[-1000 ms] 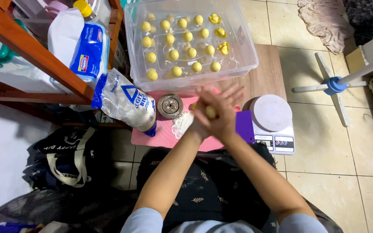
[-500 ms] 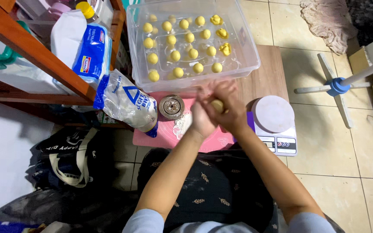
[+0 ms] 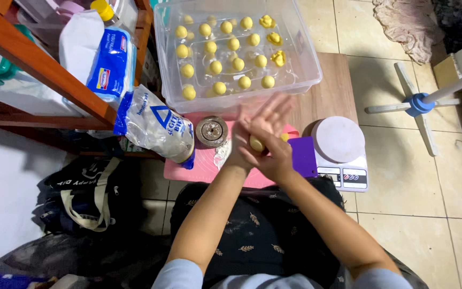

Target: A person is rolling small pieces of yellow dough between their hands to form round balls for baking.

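A yellow dough ball [image 3: 256, 143] is being pressed between the flat left hand [image 3: 260, 126] and cupped right hand [image 3: 274, 155]; many finished balls are sitting in the clear tub [image 3: 306, 64] beyond, with room remaining.

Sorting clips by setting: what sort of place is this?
Probably a home floor used for baking: a low wooden table on tile, a clear tub of yellow dough balls, a kitchen scale.
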